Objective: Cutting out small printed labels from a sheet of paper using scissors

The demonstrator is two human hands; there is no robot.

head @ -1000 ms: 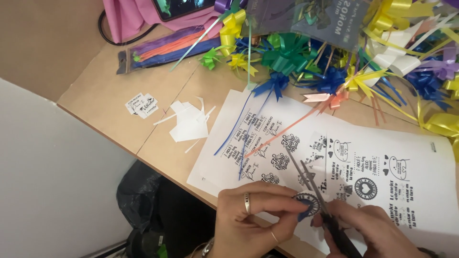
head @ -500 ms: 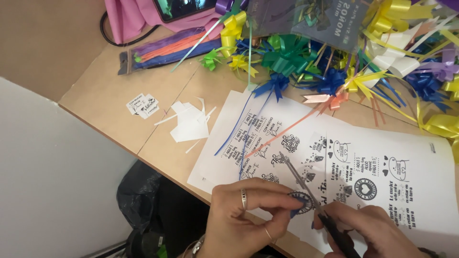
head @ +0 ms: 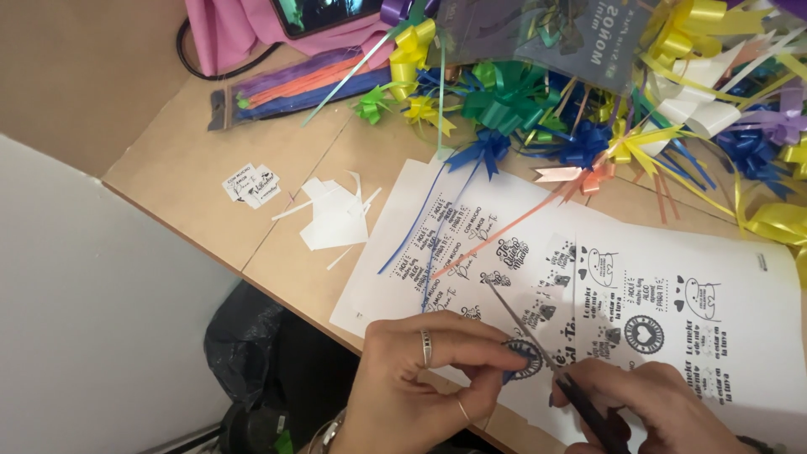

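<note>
Spreading across the tan surface, ribbon bows crowd behind the printed sheet; left hand pinches its round design, right hand grips scissors.

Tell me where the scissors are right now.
In the head view, the scissors sit bottom centre-right, held by the right hand, blades over the printed sheet beside the left hand.

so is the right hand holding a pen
No, the right hand holds scissors, their thin blades cutting into the printed sheet beside the round design pinched by the left hand.
</note>
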